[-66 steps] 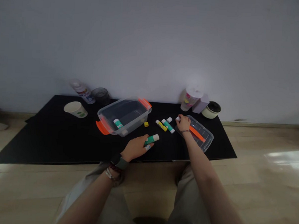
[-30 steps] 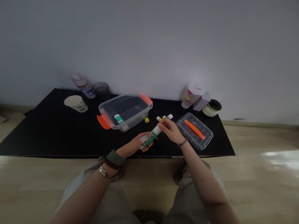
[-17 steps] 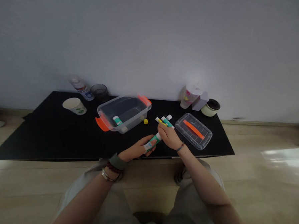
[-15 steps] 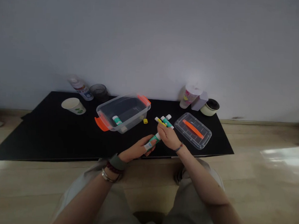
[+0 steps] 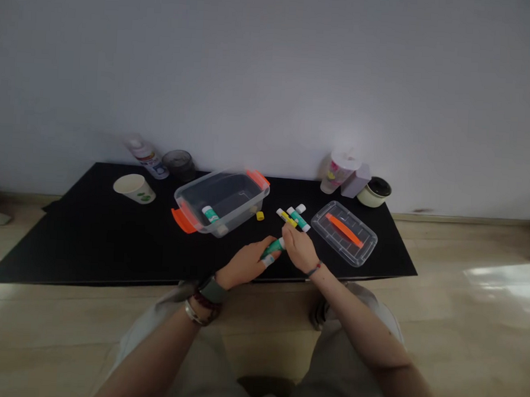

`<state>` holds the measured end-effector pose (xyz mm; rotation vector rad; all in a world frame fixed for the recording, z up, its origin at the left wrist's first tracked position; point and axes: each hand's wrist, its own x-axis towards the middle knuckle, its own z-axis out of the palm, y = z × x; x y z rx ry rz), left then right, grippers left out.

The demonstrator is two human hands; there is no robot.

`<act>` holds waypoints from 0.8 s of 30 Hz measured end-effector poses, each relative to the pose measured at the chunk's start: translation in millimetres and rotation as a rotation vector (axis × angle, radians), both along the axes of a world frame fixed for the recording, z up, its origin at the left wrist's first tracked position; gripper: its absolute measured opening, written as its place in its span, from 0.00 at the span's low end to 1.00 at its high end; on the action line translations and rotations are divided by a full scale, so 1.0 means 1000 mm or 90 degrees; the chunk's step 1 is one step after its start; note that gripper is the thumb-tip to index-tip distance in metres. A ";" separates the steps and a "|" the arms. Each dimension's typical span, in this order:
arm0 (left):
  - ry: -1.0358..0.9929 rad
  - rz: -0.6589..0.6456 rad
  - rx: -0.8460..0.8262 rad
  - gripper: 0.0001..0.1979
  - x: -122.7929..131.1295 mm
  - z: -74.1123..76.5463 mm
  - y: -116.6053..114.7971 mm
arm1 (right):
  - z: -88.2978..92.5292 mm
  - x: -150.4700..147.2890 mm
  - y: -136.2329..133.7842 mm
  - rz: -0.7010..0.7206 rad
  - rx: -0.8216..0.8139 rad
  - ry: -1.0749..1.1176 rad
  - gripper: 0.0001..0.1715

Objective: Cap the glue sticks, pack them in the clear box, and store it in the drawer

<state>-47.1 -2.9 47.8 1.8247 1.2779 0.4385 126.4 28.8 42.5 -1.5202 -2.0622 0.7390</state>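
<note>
My left hand (image 5: 248,263) is closed around a green glue stick (image 5: 272,248) held just above the table's front part. My right hand (image 5: 300,251) pinches the white end of that same stick; its fingertips are partly hidden. Just beyond my right hand lie a slim yellow-and-white stick (image 5: 287,217) and another green glue stick (image 5: 299,220), side by side. A loose white cap (image 5: 300,208) sits behind them, and a small yellow cap (image 5: 260,216) stands to their left. One more green glue stick (image 5: 210,214) is in the clear plastic box (image 5: 241,218) with orange latches.
The box's clear lid (image 5: 364,246), with an orange handle, lies at the right. Behind it stand a lidded tumbler (image 5: 336,172), a pale box (image 5: 356,181) and a cream pot (image 5: 372,196). At the left are a paper cup (image 5: 134,189), a spray can (image 5: 148,158) and a dark jar (image 5: 179,164).
My left hand has rolled around the glue stick, changing its grip. My right hand has shifted slightly right and down, uncovering more of the two sticks behind it.
</note>
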 end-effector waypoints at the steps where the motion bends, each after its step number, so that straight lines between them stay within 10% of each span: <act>1: -0.081 -0.012 -0.060 0.18 -0.001 0.001 0.000 | 0.005 0.002 -0.001 0.035 0.012 0.019 0.17; 7: -0.410 -0.076 -0.308 0.26 0.000 0.004 -0.006 | 0.031 0.010 -0.003 0.155 0.099 0.017 0.16; 15: -0.008 0.079 -0.021 0.19 0.007 -0.018 -0.007 | 0.009 -0.005 0.000 -0.046 -0.014 -0.171 0.13; 24: -0.507 -0.051 -0.481 0.29 0.010 -0.003 -0.013 | 0.033 0.013 -0.002 0.179 0.076 0.026 0.18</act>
